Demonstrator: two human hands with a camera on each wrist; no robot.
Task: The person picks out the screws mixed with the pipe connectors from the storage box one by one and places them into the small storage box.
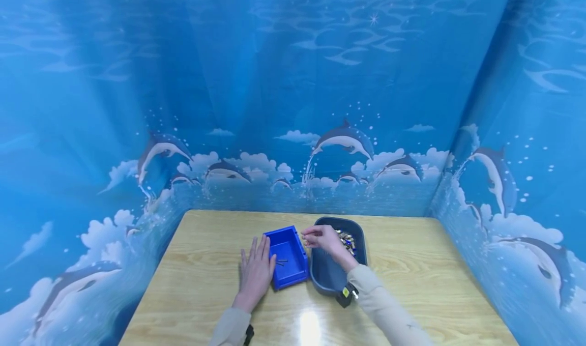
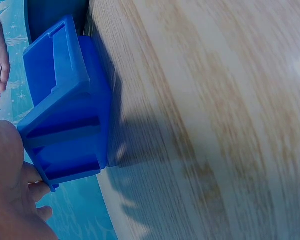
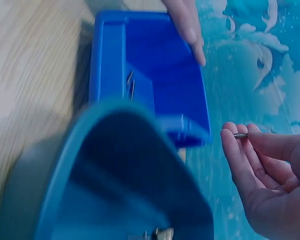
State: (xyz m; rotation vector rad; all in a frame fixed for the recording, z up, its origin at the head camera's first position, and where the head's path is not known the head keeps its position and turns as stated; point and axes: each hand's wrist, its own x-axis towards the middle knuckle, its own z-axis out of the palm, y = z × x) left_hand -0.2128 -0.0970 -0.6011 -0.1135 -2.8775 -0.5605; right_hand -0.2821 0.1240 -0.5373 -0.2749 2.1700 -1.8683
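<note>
My right hand (image 1: 324, 238) pinches a slim, short metal piece (image 3: 241, 135) between thumb and fingertips. It hovers over the left rim of the dark tub, near the right side of the blue bin (image 1: 292, 275). A pair of thin metal pieces (image 1: 282, 262) lies on the bin's floor, similar in look to the pinched one. My left hand (image 1: 257, 275) rests with straight fingers along the bin's left wall; in the left wrist view its fingers (image 2: 38, 191) touch the bin's edge.
The dark blue-grey tub (image 1: 330, 281) stands right beside the bin and holds a pile of small brass-coloured and blue hardware (image 1: 346, 241). Both containers sit on a wooden table (image 1: 412, 264). A blue curtain (image 1: 274, 81) printed with dolphins encloses the back and sides.
</note>
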